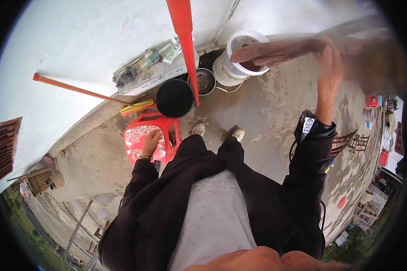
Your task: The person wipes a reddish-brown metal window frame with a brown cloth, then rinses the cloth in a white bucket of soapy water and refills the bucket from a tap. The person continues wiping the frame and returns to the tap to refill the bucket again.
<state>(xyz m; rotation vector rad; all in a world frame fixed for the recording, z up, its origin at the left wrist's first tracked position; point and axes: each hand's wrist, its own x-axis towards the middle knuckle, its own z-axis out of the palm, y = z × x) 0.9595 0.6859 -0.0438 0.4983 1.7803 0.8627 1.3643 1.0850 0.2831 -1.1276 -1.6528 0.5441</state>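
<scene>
My right hand [330, 67] is raised at the upper right, its fingers along a long brown cloth [281, 52]. One end of the cloth reaches out over a white plastic bucket [224, 69]; the other runs into a blur at the right rim. Something brown shows inside the bucket, partly hidden by the cloth. Low on the other side, my left hand [151, 141] is over the patterned top of a red plastic stool [134, 135], slightly curled with nothing seen in it. Whether it touches the stool I cannot tell.
A black bucket [174, 98] and a metal basin [208, 81] stand by the wall. A red pole [186, 40] crosses the top. A yellow-headed broom [137, 106] leans left. Bottles and a tube [173, 51] lie on a white ledge [156, 81]. Wooden chairs [342, 142] are right.
</scene>
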